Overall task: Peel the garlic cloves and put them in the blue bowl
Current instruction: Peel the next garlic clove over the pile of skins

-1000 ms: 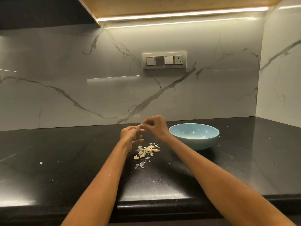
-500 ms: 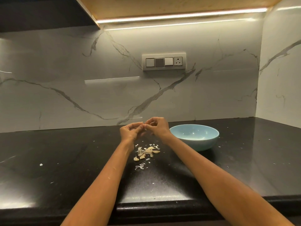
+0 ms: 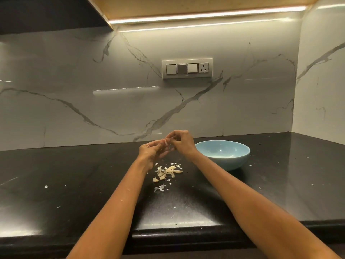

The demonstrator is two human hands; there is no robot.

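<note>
Garlic cloves [image 3: 169, 171] lay in a small heap on the black counter [image 3: 74, 174], papery skins [image 3: 159, 188] scattered around them. Above the heap both hands met — the left hand [image 3: 151, 151] and right hand [image 3: 182, 142] each pinching one clove [image 3: 166, 143] between curled fingers. Just right stood the blue bowl [image 3: 224, 156].

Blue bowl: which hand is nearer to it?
Right. The right hand is raised just left of the bowl, close to its rim. The left hand sits farther left, beyond the right hand, above the garlic pile.
</note>
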